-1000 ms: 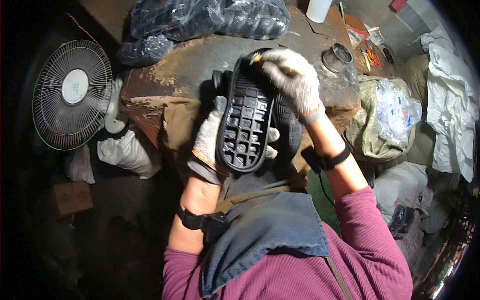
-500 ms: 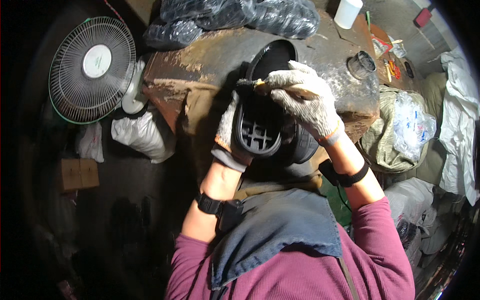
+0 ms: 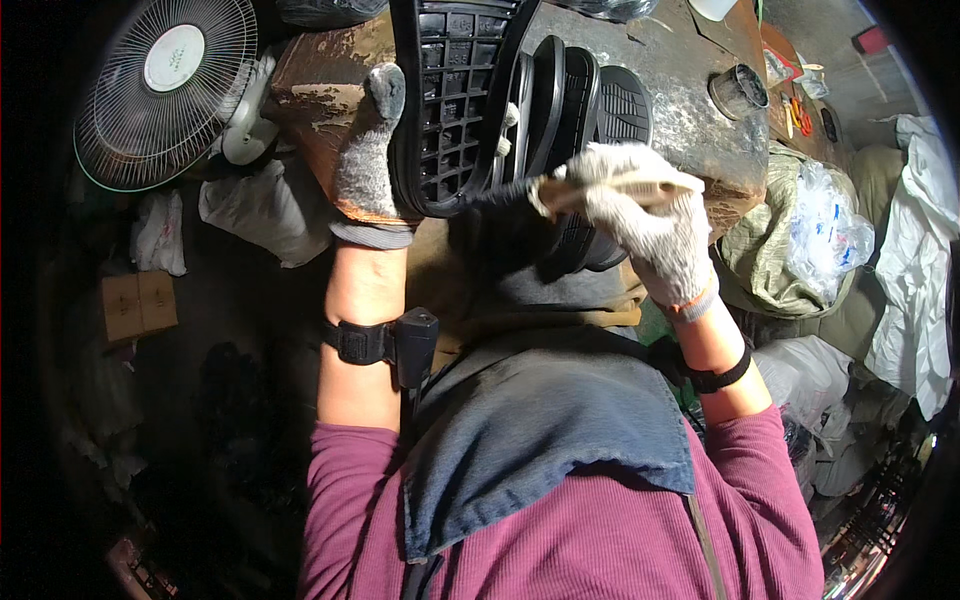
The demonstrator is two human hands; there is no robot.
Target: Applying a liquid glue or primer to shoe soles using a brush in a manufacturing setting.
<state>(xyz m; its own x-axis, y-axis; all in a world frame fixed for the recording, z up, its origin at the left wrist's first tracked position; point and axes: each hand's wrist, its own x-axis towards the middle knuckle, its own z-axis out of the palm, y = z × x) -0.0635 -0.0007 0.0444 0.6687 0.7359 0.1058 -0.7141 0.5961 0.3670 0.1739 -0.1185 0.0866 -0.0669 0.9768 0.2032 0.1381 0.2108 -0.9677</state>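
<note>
Fingers of the left hand clamp a gridded black sole, pointing lengthwise up my feed. The right hand clutches a brush

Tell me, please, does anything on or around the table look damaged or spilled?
The table looks worn: its left edge is scraped and patchy. Pale splotches mark its top near the cup, perhaps dried spills.

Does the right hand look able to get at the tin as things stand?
Likely yes: I see nothing standing between the right hand and the tin. The hand holds a brush, though, so grasping may mean setting it down.
</note>
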